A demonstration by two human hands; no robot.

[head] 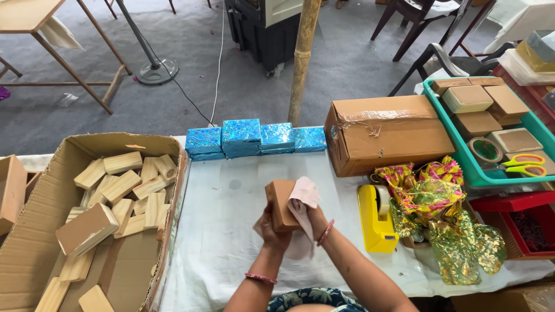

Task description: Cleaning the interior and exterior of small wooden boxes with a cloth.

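Note:
My left hand [272, 230] grips a small brown box [280, 202] from below and holds it upright over the white table cover [231, 242]. A pale pink cloth [302, 202] lies against the box's right side, with my right hand [317, 221] pressing it there. Both wrists wear red bangles. Behind the box, at the table's far edge, stands a row of shiny blue wrapped boxes [254, 138].
A big open carton [34, 242] with several wooden blocks [124, 188] lies at the left. At the right are a taped cardboard box [387, 134], a yellow tape dispenser [376, 218], shiny patterned foil bags [439, 214], and a green tray [471, 173] with boxes, tape and scissors [523, 164].

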